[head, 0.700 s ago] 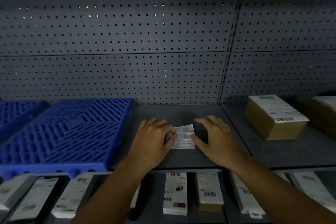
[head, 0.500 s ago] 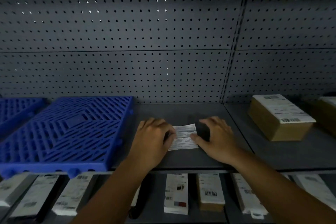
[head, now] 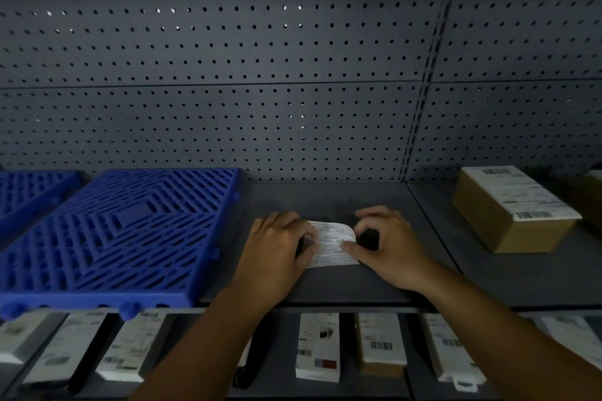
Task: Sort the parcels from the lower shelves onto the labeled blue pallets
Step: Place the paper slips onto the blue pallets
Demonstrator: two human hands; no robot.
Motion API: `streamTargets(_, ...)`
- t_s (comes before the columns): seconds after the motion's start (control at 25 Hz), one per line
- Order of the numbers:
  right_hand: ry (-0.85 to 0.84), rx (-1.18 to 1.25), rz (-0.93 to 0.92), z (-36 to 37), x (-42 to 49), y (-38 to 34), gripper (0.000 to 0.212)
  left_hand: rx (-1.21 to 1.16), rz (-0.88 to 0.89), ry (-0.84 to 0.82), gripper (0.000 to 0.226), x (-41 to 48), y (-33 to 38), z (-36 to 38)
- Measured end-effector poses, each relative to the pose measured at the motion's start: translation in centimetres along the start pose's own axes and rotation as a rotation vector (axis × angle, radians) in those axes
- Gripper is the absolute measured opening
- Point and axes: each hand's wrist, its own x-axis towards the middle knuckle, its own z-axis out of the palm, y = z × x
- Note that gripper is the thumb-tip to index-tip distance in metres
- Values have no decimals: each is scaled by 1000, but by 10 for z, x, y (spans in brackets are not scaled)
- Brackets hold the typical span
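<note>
— While you have both hands down there, where is the parcel (head: 332, 244)?
— It lies on the shelf (head: 325, 290), near the front edge, between the blue pallet (head: 114, 231) on the left and a brown box (head: 511, 208) toward the right end. It's dark and flat, and only its white label shows clearly.
— Grip?
— My left hand (head: 277, 247) curls over its left end. My right hand (head: 391, 247) curls over the right end, thumb on the label. I judge I'm checking the label to choose a pallet.
— Next?
— Lift it level and set it on the matching pallet, though I can't read any pallet label from here. More lower parcels (head: 317, 345) wait below.
</note>
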Motion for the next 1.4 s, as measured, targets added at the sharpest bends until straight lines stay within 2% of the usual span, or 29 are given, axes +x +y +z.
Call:
streamTargets(0.12,22,85,-16,-3,-1,-1,17,-130,-155,11,52,1,1,-5)
streamTargets(0.2,41,163,-28,-10,0,-2,13,-256,-238,-1,58,5,0,-11)
streamTargets(0.32,48,247,-58,-23,1,-4,13,-427,-189,-55,35,11,0,-20)
streamTargets(0.4,42,300,-71,-27,-2,-6,12,-451,-145,-53,21,10,4,-23)
streamTargets(0.76,54,547,-190,-30,-10,-32,8,-531,-173,142,15,-7,12,-48)
streamTargets(1.04,29,701,-304,5,-2,-79,5,-486,-278,255,12,-45,-10,-84)
streamTargets(1.2,68,718,-372,37,-1,-118,8,-454,-341,293,14,-72,-37,-114)
streamTargets(1.28,53,712,-374,52,1,-136,16,-462,-351,309,10,-82,-56,-131)
streamTargets(1.4,56,552,-354,68,9,-146,20,-444,-313,305,12,-95,-85,-151)
